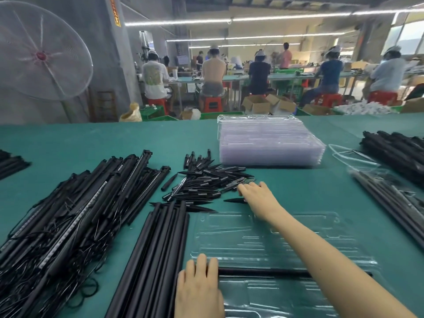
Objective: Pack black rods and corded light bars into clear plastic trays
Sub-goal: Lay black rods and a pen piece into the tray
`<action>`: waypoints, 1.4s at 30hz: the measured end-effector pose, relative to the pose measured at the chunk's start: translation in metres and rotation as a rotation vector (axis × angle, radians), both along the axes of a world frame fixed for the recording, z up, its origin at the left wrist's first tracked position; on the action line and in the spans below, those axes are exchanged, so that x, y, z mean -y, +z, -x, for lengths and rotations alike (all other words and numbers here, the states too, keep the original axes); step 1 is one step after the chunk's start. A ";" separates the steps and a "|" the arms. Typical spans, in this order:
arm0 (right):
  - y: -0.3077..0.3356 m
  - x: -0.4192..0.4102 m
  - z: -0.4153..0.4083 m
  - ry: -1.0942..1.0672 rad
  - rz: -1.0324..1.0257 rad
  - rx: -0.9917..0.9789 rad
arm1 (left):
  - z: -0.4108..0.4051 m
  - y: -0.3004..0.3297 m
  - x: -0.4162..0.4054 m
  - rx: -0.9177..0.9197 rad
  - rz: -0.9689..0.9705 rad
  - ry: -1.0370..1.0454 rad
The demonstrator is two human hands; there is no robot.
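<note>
Left hand (199,285) flat, fingers straight, steadies clear plastic tray (286,244) holding one long black rod (263,272). Right hand (257,198) reaches black pointed stakes (206,182); whether it holds one, unclear.

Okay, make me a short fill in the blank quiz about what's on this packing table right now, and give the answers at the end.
1. The left hand rests on the near-left edge of the clear ____ in front of the person.
2. One black rod already lies in the tray, running from left to ____.
3. The right hand reaches to the pile of short black ____ beyond the tray.
4. The stack of empty trays stands on the ____ table cover.

Missing words: tray; right; spikes; green
</note>
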State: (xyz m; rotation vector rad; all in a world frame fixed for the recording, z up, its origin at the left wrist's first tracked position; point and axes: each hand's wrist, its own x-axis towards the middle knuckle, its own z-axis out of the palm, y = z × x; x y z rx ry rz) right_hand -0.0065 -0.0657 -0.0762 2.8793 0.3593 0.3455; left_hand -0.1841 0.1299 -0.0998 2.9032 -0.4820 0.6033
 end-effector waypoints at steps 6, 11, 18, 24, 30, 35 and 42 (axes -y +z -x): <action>0.008 0.007 0.017 -0.104 0.088 -0.046 | 0.009 0.008 0.000 -0.135 -0.011 -0.011; 0.026 0.016 0.053 0.003 -0.310 0.147 | 0.013 0.021 -0.004 -0.221 0.029 -0.002; 0.022 0.065 0.169 0.139 -1.229 -0.140 | 0.013 0.013 -0.009 -0.170 0.102 -0.017; 0.004 0.094 0.226 0.117 -1.426 -0.291 | 0.028 0.017 0.014 -0.211 0.105 -0.295; 0.000 0.091 0.244 0.106 -1.259 -0.295 | 0.038 0.006 0.036 -0.368 0.082 -0.551; -0.001 0.093 0.246 0.090 -1.224 -0.228 | 0.038 0.004 0.033 -0.395 0.105 -0.555; 0.026 0.105 0.246 0.053 -1.433 -0.062 | 0.037 0.005 0.033 -0.413 0.113 -0.551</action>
